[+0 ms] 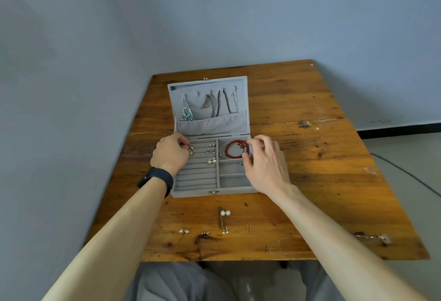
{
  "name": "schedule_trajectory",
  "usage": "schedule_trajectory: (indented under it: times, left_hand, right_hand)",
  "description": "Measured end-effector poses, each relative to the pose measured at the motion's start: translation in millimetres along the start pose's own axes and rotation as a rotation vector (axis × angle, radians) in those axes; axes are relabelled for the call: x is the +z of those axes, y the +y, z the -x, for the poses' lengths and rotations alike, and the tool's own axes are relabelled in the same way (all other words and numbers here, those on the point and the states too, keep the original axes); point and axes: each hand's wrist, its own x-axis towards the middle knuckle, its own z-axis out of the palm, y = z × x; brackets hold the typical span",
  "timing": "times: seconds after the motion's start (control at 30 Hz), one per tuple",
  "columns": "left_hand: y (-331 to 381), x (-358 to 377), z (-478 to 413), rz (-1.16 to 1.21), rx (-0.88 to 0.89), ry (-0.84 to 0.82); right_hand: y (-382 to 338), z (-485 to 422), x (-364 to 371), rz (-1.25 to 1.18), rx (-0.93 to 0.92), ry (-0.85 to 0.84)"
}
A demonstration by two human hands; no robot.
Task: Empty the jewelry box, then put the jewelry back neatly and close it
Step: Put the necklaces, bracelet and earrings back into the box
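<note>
A grey velvet jewelry box [191, 193] stands open on the wooden table [322, 157]. Its raised lid [210, 124] holds a blue earring and several necklaces on hooks. My left hand [170, 153] is curled over the box's left ring rows, its fingertips pinching a small earring [191, 150]. My right hand [265, 162] is at the top right compartment, thumb and fingers gripping a red bead bracelet [236, 149]. More silver earrings [211, 155] sit in the ring rows.
On the table in front of the box lie a pearl pair [225, 213] and several small stud earrings [206, 231] in a row. A silver chain [372, 236] lies near the right front corner. A wall runs close along the table's left side.
</note>
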Motion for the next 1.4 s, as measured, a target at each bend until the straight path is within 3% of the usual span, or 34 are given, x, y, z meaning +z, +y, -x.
schedule_trajectory:
  times: [0.53, 1.0, 1.23, 1.4]
  left_hand:
    - [-7, -12, 7, 0.090, 0.080, -0.097]
    - [-37, -28, 133, -0.023, 0.383, 0.076]
    - [-25, 0, 164, 0.042, 0.457, -0.031]
    - [-15, 15, 163, -0.092, 0.526, -0.081]
  right_hand:
    - [-3, 3, -4, -0.026, -0.013, 0.001]
    - [-38, 86, -42, -0.166, -0.140, 0.010]
    - [-44, 120, -39, -0.127, -0.112, -0.114]
    - [-50, 116, -40, -0.125, -0.060, -0.218]
